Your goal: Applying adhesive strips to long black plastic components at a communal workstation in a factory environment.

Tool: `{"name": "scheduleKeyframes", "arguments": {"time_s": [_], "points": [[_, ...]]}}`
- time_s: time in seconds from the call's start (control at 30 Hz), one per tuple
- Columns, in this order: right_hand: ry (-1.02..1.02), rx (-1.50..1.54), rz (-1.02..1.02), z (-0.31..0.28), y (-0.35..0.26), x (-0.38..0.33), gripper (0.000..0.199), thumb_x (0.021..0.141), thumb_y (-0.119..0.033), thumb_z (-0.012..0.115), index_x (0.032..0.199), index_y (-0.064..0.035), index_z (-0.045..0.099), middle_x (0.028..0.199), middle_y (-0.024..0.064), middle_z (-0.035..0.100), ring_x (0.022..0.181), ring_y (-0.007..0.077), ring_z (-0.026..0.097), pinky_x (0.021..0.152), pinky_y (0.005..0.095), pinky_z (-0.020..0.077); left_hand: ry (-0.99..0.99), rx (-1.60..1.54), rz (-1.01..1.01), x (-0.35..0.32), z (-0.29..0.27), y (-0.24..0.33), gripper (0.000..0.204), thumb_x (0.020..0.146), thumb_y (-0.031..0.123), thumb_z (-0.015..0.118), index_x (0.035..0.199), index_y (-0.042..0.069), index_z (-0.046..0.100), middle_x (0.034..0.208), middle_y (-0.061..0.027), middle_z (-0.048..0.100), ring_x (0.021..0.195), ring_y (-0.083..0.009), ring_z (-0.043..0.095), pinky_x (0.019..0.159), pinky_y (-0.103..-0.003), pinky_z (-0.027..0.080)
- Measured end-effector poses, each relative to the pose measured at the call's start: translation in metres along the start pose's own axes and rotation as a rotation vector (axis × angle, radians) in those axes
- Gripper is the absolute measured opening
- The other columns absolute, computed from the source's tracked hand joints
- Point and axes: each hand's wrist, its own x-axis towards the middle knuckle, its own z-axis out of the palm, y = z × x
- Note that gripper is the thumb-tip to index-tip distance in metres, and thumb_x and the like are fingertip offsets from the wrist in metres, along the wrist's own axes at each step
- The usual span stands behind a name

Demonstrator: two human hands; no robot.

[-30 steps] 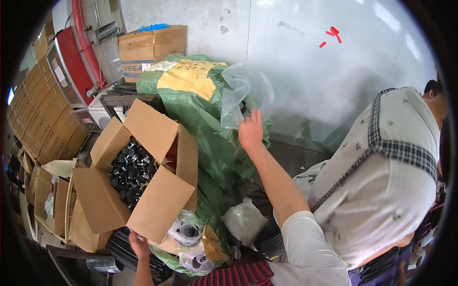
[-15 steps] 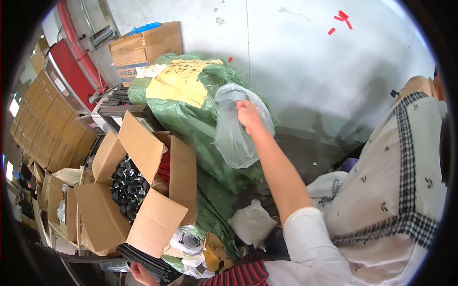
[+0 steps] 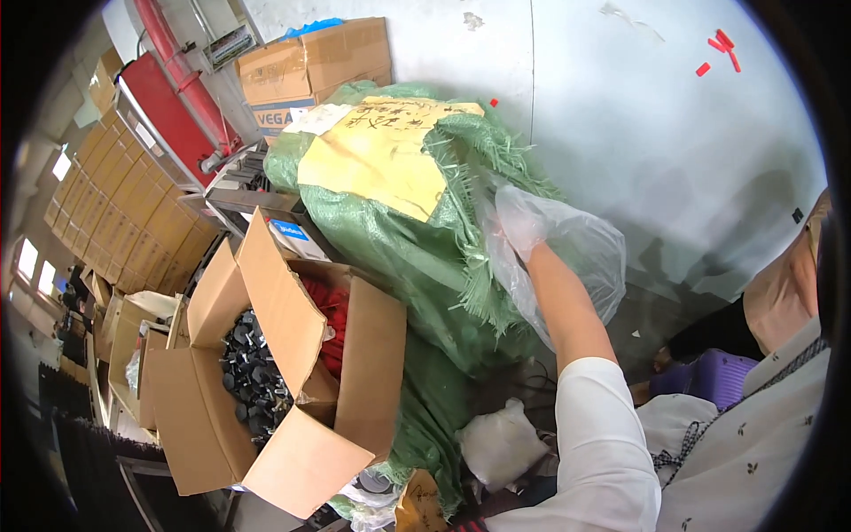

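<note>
My right hand [image 3: 521,232] is at the open, frayed mouth of a big green woven sack [image 3: 381,239]. Thin clear plastic covers its fingers in part; they look closed on a clear plastic bag [image 3: 594,244], which spreads around the wrist and out to the right. A yellow sheet [image 3: 377,155] with handwriting lies across the top of the sack. My left hand is out of view. To the left stands an open cardboard box [image 3: 372,363] with red pieces inside. Black knob-like parts with metal studs [image 3: 253,372] fill the space between the raised flaps.
A taped cardboard box [image 3: 319,66] stands behind the sack against the pale wall [image 3: 674,133]. A stuffed white bag [image 3: 503,445] lies below. At right are a purple ribbed container [image 3: 705,379] and another person's arm [image 3: 784,293]. Stacked cartons [image 3: 133,204] rise at far left.
My right hand has gone from holding the bag up in front of the sack to the sack's mouth, the bag now wrapping it. My left hand has left the view, and the view has shifted.
</note>
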Motion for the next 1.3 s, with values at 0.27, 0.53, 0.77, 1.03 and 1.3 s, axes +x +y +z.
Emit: {"name": "scheduleKeyframes", "arguments": {"time_s": [0.27, 0.53, 0.77, 1.03, 1.3], "points": [[-0.204, -0.682, -0.180, -0.016, 0.029, 0.047, 0.030, 0.086, -0.022, 0.038, 0.101, -0.0037, 0.056, 0.086, 0.0120, 0.060, 0.080, 0.0312, 0.055, 0.074, 0.0402, 0.0433, -0.142, 0.042, -0.019, -0.010, 0.029, 0.016, 0.022, 0.082, 0.017, 0.059, 0.095, 0.000, 0.059, 0.089, -0.0120, 0.060, 0.077, -0.0240, 0.054, 0.072, -0.041, 0.042], [-0.194, -0.846, -0.344, -0.014, 0.003, 0.050, 0.026, 0.084, -0.021, 0.042, 0.098, -0.0038, 0.055, 0.083, 0.0117, 0.059, 0.075, 0.0301, 0.055, 0.070, 0.0396, 0.0435, -0.269, 0.054, -0.014, -0.020, 0.046, 0.035, 0.021, 0.082, 0.017, 0.060, 0.095, 0.000, 0.059, 0.087, -0.0108, 0.060, 0.076, -0.0217, 0.054, 0.070, -0.038, 0.042], [-0.192, -0.984, -0.500, -0.023, -0.007, 0.048, 0.023, 0.082, -0.021, 0.045, 0.094, -0.0038, 0.055, 0.081, 0.0115, 0.058, 0.071, 0.0291, 0.054, 0.067, 0.0392, 0.0437, -0.367, 0.067, -0.019, -0.028, 0.058, 0.045, 0.021, 0.082, 0.016, 0.060, 0.095, 0.000, 0.059, 0.085, -0.0096, 0.060, 0.074, -0.0197, 0.054, 0.069, -0.036, 0.043], [-0.191, -1.139, -0.676, -0.056, 0.005, 0.030, 0.020, 0.079, -0.020, 0.049, 0.091, -0.0039, 0.055, 0.078, 0.0113, 0.057, 0.067, 0.0280, 0.053, 0.063, 0.0386, 0.0439, -0.482, 0.087, -0.029, -0.035, 0.065, 0.055, 0.021, 0.081, 0.015, 0.060, 0.094, 0.000, 0.059, 0.083, -0.0084, 0.060, 0.073, -0.0174, 0.053, 0.067, -0.033, 0.043], [-0.184, -1.286, -0.875, -0.039, -0.040, 0.054, 0.018, 0.077, -0.019, 0.053, 0.087, -0.0040, 0.055, 0.074, 0.0110, 0.056, 0.062, 0.0268, 0.053, 0.059, 0.0381, 0.0441, -0.583, 0.098, -0.049, -0.047, 0.064, 0.059, 0.020, 0.081, 0.015, 0.060, 0.094, -0.001, 0.060, 0.081, -0.0071, 0.060, 0.071, -0.0151, 0.053, 0.066, -0.031, 0.043]]}}
